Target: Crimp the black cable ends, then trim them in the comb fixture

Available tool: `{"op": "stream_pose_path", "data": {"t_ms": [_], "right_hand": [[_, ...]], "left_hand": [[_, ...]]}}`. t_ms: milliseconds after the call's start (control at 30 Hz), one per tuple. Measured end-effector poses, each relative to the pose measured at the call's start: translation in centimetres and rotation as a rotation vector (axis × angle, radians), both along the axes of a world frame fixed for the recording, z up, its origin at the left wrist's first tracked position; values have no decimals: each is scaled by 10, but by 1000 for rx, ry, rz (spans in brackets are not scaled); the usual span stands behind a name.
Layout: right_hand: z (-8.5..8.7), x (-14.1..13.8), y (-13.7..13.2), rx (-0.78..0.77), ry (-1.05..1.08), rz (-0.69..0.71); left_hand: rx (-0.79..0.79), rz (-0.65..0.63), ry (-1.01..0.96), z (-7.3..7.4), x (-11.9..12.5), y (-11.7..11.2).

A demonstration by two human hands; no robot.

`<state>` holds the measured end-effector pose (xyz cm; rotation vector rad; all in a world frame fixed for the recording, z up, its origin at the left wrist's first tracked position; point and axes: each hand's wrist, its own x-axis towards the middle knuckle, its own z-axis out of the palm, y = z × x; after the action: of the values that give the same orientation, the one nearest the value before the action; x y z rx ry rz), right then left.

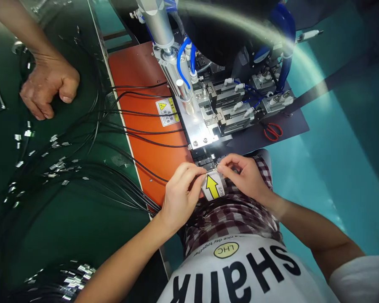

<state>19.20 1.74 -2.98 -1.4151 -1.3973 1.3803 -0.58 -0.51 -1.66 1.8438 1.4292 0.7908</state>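
My left hand [183, 191] is closed in a pinch at the front end of the machine's track [205, 162]. A black cable [150, 171] runs across the orange board and goes under this hand. My right hand [244, 173] pinches facing it, a short gap away. A thin, light-coloured cable end [212, 170] shows between the two sets of fingertips, its detail too small to make out. Just below lies a white label with a yellow arrow [212, 186]. The press machine [189, 113], with a silver cylinder and metal plate, stands right beyond my hands.
Many black cables with metal-tipped ends [61, 164] lie on the green table [91, 248]; another bundle [77, 277] is nearer. Another person's hand [49, 86] rests at the upper left. Red-handled scissors [273, 131] lie right of the machine. Several cables cross the orange board [135, 71].
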Motion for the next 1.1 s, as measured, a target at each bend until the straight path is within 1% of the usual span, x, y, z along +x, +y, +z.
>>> {"op": "stream_pose_path", "data": {"t_ms": [67,100,200,300,533,1100], "right_hand": [[-9,1,9,-57,52,-32],[-14,0,14,-91,78,-46],[-25,-1,26,-168,125,-69],[-29,-1,32,-205,134,-70],[-29,-1,36,-247,174,-60],[-34,2,37,-287,236,-58]], "left_hand": [[140,-50,109,-10,-4,6],[181,-67,140,-16,-5,10],[228,-104,172,-31,-7,20],[236,-128,192,-38,-8,25],[258,-157,259,-37,-8,28],[292,-146,327,-37,-6,28]]}}
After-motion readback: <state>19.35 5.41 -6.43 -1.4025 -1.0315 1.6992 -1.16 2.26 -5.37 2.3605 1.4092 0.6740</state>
